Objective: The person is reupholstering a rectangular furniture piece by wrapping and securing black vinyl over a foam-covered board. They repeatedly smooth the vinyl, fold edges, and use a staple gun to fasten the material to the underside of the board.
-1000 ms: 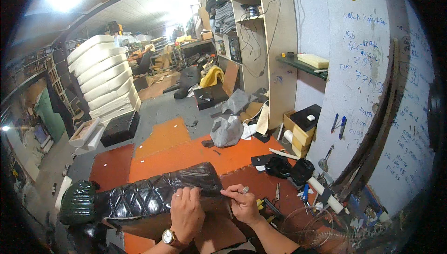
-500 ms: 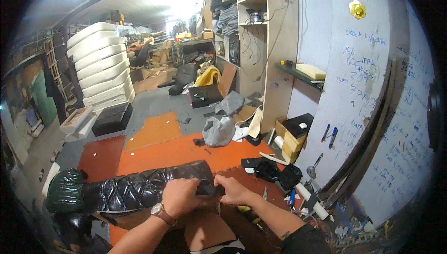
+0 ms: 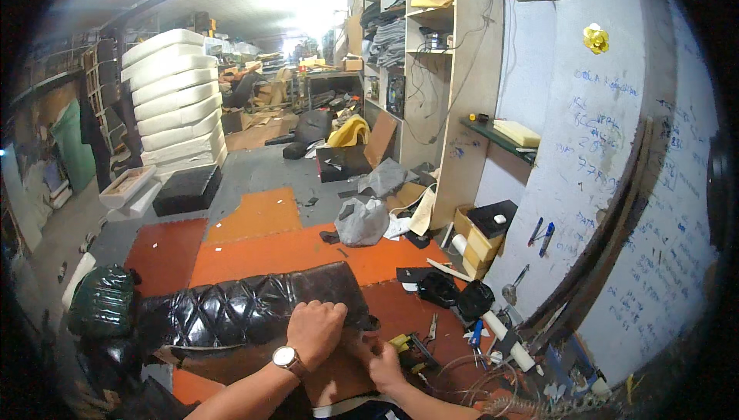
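Observation:
A long padded piece in a glossy black leather-like cover (image 3: pixel 239 306), stitched in a diamond pattern, lies across the work surface before me. My left hand (image 3: pixel 317 334), with a watch (image 3: pixel 285 356) on its wrist, is closed in a fist on the near edge of the cover, close to its right end. Just right of it and lower, my right hand (image 3: pixel 382 364) pinches at the cover's near right corner; its fingertips are partly hidden. Beneath my hands shows the brown underside (image 3: pixel 339 385) of the piece. A dark green wrapped bundle (image 3: pixel 104 302) touches its left end.
Orange sheets (image 3: pixel 262 254) cover the surface behind the piece. A grey plastic bag (image 3: pixel 362 221) lies on them. At right are pliers (image 3: pixel 433 327), a blue-handled tool (image 3: pixel 476 335), a yellow-handled tool (image 3: pixel 404 343) and a tube (image 3: pixel 508 343). White foam pads (image 3: pixel 177 104) stand stacked at back left.
Both hands have moved from the top of the cover's right end down to its near edge. My right hand has come lower and nearer to me. The view has shifted slightly.

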### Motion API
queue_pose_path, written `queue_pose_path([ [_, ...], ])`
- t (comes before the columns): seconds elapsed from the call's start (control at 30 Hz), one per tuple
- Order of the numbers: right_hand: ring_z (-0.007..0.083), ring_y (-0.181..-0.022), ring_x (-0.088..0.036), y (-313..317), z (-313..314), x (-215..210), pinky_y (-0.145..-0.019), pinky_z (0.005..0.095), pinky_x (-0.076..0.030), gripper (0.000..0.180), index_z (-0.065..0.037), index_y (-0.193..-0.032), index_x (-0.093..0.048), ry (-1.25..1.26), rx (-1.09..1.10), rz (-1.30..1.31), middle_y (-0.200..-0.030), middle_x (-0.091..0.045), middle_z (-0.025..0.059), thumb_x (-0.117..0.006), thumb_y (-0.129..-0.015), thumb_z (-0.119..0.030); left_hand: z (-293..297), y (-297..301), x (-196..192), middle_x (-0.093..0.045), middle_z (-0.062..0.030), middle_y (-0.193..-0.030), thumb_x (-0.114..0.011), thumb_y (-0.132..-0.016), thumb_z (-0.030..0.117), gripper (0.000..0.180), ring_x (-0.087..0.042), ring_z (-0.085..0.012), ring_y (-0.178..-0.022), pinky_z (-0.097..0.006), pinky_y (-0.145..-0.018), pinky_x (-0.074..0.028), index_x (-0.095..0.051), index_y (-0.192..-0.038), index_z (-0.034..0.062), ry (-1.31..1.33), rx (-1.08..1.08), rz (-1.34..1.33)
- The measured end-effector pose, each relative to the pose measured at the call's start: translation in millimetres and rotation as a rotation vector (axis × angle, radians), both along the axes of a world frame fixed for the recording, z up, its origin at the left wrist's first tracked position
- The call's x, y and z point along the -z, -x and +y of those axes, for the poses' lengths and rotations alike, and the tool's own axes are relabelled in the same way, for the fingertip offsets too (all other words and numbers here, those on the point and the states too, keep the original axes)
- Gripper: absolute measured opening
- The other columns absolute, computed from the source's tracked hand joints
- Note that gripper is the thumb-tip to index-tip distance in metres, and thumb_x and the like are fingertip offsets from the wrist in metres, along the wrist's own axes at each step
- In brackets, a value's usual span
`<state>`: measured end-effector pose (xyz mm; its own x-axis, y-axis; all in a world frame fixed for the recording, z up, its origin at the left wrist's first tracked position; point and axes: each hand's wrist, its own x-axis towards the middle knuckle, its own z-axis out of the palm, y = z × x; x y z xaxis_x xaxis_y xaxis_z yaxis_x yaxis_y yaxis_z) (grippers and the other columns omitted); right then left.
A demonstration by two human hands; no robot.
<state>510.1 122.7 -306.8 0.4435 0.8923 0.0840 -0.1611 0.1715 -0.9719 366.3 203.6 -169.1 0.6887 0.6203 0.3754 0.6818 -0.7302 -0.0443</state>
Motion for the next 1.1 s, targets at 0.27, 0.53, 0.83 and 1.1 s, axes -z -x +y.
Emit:
queue_pose_path([
  [0.27, 0.0167, -0.088, -0.068, -1, 10, -88, -0.081, 0.0368, -0.058, 0.039, -0.015, -0.115, -0.07, 0.278, -0.286, 0.845, -0.095, -0.07, 0.002, -0.074, -0.098, -0.05, -1, 0, 5, -0.071, -0.0061, -0.083, -0.064, -0.087, 0.015, 0.003, -0.071, -0.0265, -0.084, -0.042, -0.073, -0.051, -0.065, -0.086, 0.0124, -0.116, 0.008, -0.027],
  [0.53, 0.0079, -0.093, -0.063, -5, 17, -46, -0.082, 0.0289, -0.054, 0.025, -0.021, -0.103, -0.07, 0.088, -0.189, 0.625, -0.096, -0.067, -0.0048, -0.08, -0.096, -0.042, -4, 0, 9, -0.068, -0.0063, -0.079, -0.066, -0.081, 0.012, 0.004, -0.069, -0.0269, -0.082, -0.041, -0.071, -0.05, -0.064, -0.085, 0.012, -0.136, -0.005, -0.064],
  [0.83, 0.0056, -0.082, -0.06, -22, 31, 20, -0.072, 0.0248, -0.046, 0.03, -0.007, -0.1, -0.072, 0.034, -0.128, 0.245, -0.091, -0.069, -0.0057, -0.068, -0.106, -0.036, -19, -11, -6, -0.065, -0.0061, -0.087, -0.065, -0.086, 0.012, 0.006, -0.068, -0.027, -0.09, -0.043, -0.078, -0.049, -0.064, -0.092, 0.0128, -0.062, -0.062, 0.04],
  [1.1, 0.0069, -0.088, -0.064, -13, 79, -1, -0.075, 0.0261, -0.05, 0.036, -0.004, -0.109, -0.075, 0.126, -0.117, 0.178, -0.095, -0.072, -0.0012, -0.062, -0.109, -0.038, 70, -38, -26, -0.044, -0.021, -0.161, -0.08, -0.083, 0.056, 0.069, -0.036, -0.0459, -0.152, -0.067, -0.12, -0.03, -0.065, -0.142, 0.0225, 0.211, -0.036, -0.083],
])
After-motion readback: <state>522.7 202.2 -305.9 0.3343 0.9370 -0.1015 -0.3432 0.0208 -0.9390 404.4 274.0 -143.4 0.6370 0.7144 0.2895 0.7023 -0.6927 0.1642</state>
